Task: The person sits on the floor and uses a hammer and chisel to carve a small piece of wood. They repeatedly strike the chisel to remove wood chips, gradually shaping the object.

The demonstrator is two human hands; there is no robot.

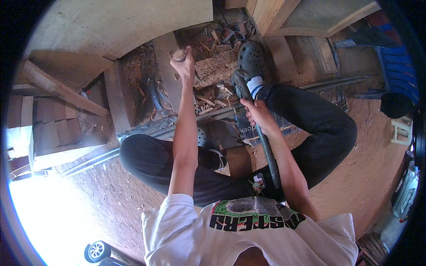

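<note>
My left hand (pixel 183 66) reaches forward, closed around an upright tool with a round wooden handle end (pixel 179 55); its lower part is hidden below my fist, so its kind cannot be made out. My right hand (pixel 259 116) grips the long dark handle of a hammer (pixel 269 159). This handle slants from my lap toward my right shoe, where the dark head is partly lost against the shoe. Between the two hands, farther off, lies a rough, gouged piece of wood (pixel 217 68) with chips around it.
Dark clogs (pixel 251 57) are on my feet beside the wood. Wood chips (pixel 206 99) litter the ground. Long pipes (pixel 222 114) run crosswise in front of me. Large boards (pixel 128 22) stand at the far left, a wooden frame (pixel 284 22) at the far right, a blue plastic chair (pixel 399 73) at right.
</note>
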